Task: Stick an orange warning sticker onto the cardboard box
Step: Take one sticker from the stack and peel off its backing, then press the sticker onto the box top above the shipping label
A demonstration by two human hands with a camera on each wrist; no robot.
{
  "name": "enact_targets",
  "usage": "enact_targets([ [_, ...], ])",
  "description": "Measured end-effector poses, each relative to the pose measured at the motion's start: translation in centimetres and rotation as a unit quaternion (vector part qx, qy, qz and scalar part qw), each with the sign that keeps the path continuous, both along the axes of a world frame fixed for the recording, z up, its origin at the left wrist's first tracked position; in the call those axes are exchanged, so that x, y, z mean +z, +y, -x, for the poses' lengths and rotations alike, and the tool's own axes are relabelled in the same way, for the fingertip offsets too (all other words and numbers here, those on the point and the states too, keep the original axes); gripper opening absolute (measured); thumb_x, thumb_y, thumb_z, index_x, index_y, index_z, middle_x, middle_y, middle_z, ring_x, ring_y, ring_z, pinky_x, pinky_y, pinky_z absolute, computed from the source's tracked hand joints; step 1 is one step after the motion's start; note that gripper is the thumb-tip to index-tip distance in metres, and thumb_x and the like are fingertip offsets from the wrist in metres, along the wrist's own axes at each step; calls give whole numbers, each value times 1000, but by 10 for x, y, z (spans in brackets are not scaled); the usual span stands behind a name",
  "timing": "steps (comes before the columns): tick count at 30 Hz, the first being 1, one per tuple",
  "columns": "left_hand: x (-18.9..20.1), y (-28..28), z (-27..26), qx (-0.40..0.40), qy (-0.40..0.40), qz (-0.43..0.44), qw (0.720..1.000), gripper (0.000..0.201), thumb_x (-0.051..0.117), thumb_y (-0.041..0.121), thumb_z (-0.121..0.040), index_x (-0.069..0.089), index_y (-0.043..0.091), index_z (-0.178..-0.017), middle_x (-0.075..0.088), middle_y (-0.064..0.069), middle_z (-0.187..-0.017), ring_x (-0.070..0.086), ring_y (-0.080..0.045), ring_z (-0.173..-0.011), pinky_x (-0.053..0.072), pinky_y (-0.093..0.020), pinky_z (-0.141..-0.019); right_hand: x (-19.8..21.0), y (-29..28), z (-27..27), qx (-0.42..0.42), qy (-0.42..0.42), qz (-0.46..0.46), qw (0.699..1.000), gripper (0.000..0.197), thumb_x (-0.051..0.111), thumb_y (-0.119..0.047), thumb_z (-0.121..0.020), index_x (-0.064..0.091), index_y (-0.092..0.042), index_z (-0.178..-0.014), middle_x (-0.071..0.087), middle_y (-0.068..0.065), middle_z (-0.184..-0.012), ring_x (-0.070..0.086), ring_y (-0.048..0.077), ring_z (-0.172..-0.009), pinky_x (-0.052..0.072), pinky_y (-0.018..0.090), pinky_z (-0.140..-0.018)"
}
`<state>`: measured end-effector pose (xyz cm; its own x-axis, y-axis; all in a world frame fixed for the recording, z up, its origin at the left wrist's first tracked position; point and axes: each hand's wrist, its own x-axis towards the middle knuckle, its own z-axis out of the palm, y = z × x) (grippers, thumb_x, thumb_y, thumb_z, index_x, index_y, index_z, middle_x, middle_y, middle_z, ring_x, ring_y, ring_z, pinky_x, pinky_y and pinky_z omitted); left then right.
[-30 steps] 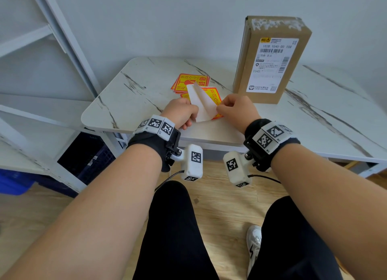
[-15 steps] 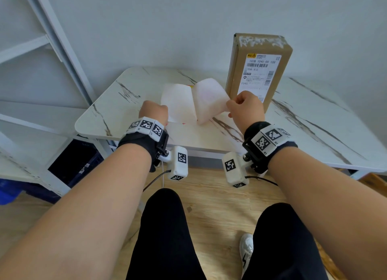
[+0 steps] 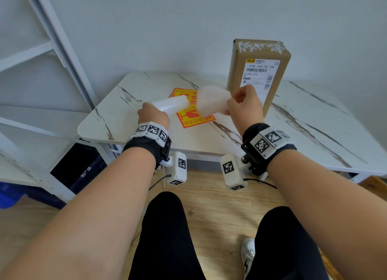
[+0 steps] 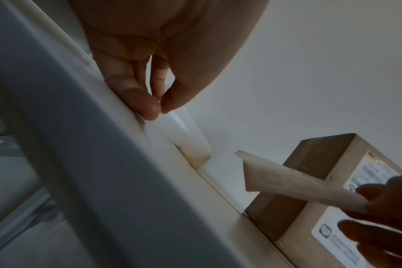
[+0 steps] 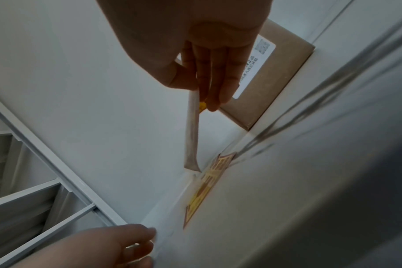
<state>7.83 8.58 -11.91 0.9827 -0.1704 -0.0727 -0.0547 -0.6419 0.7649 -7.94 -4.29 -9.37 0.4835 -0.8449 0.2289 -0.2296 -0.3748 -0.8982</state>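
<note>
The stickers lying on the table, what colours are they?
The stickers are yellow with orange-red borders and print, clearest in the head view.

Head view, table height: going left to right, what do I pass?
Left hand → backing sheet it pinches → orange stickers on the table → peeled sticker → right hand pinching it → cardboard box.

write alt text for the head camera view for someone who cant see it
Over a marble table, the right hand pinches a peeled sticker, white underside showing, while the left hand holds its curled backing. More orange stickers lie below, a cardboard box behind.
</note>
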Motion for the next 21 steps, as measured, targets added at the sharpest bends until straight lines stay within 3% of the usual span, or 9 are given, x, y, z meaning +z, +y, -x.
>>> enact_targets([
  [6,8,0,9,-26,-128,5,991,30,46,0,-88,52,3,-117,46,-16,-128,60,-39,-101,51,-42,-80,11,3,1,49,-26,35,998,31,44,-2,-78,56,-25,-95,55,6,-80,65,33,-83,57,49,-80],
  [10,18,2,16,-70,-160,26,984,27,49,-4,-84,61,8,-105,49,-13,-123,60,-32,-98,48,-33,-75,19,6,2,72,-38,10,997,21,47,-9,-76,63,-21,-81,64,3,-82,68,36,-86,57,52,-79],
  [12,20,1,21,-112,-167,32,979,30,50,-7,-81,64,11,-100,51,-12,-121,60,-29,-100,48,-32,-76,22,6,3,75,-50,-5,996,17,50,-10,-78,64,-20,-78,65,1,-79,69,36,-83,58,49,-78],
  [17,23,0,32,-168,-103,80,977,31,64,-1,-79,65,18,-103,55,-7,-118,56,-21,-97,40,-26,-74,30,7,7,78,-78,-31,993,13,54,-8,-85,67,-10,-84,65,5,-74,64,21,-69,52,23,-59],
  [18,26,0,35,-178,-81,100,976,32,70,2,-77,64,19,-103,55,-6,-115,54,-19,-95,39,-25,-75,32,7,8,79,-84,-37,993,12,55,-9,-87,67,-10,-85,65,6,-75,63,20,-68,52,22,-58],
  [21,36,-2,42,-207,-11,167,964,26,76,9,-75,65,19,-96,59,-2,-99,56,-18,-91,45,-29,-78,37,7,12,72,-97,-52,991,14,57,-16,-87,66,-14,-77,65,9,-77,62,23,-69,53,34,-67],
])
